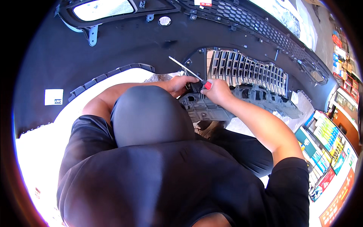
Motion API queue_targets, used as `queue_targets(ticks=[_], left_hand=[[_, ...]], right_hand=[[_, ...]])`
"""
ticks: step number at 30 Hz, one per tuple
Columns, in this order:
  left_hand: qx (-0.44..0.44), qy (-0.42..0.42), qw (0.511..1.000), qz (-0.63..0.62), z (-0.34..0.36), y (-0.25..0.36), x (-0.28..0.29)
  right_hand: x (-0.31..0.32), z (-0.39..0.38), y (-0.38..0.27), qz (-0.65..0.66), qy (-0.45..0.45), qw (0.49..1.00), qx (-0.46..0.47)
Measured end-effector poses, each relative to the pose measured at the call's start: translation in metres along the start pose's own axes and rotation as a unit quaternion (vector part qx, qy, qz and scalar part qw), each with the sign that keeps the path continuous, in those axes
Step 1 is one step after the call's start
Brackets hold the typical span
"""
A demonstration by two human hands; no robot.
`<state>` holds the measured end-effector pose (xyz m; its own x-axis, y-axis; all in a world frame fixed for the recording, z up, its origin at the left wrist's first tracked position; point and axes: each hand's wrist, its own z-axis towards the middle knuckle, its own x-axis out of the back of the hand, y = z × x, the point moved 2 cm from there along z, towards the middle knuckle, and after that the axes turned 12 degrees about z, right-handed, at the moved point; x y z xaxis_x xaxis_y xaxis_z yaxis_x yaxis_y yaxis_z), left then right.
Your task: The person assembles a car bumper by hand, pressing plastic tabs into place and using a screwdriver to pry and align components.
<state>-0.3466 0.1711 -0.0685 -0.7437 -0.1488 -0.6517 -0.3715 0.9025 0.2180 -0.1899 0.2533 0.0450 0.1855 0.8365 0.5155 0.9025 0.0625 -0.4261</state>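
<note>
My right hand (219, 92) is closed round the red and black handle of a screwdriver (185, 68), its long metal shaft pointing up and to the left. Close beside it, my left hand (180, 84) has its fingers bent at a dark part by the grille's left end; what they hold is hidden. Both hands are over a large black car bumper (124, 45), at the inner edge of its lower opening. A silver-edged slatted grille (245, 70) lies just right of them. Below the grille is a grey plastic panel (206, 109) with holes and ribs.
A dark honeycomb mesh (242, 19) runs along the bumper's far side. A white label (54, 97) is stuck on its left part. Colourful boxes (325, 132) stand on the right, with a shelf of goods (342, 56) farther back. A dark rounded cap (151, 115) covers part of the view.
</note>
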Motion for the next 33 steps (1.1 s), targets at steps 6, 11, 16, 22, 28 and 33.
queue_targets(ticks=[6,11,16,22,28,33], left_hand=[[0.015,0.036,0.999,0.006,-0.003,0.001,-0.003],[0.013,0.027,1.0,0.002,0.0,-0.002,-0.002],[0.026,0.025,0.999,0.002,-0.002,0.001,-0.002],[0.018,0.006,0.999,0.027,-0.008,0.005,-0.004],[0.024,-0.038,0.998,0.033,-0.008,0.015,-0.012],[0.034,-0.065,0.997,0.032,-0.025,0.014,-0.008]], right_hand=[[-0.003,-0.003,-0.002,-0.01,0.014,1.0,-0.008],[-0.001,-0.002,-0.001,-0.06,0.009,0.998,0.024],[0.009,0.003,0.007,-0.039,-0.018,0.999,0.025],[0.014,-0.002,0.009,0.024,-0.035,0.999,0.027],[0.112,-0.053,-0.017,-0.048,-0.011,0.999,-0.018],[0.145,-0.136,-0.056,-0.136,-0.013,0.99,0.023]])
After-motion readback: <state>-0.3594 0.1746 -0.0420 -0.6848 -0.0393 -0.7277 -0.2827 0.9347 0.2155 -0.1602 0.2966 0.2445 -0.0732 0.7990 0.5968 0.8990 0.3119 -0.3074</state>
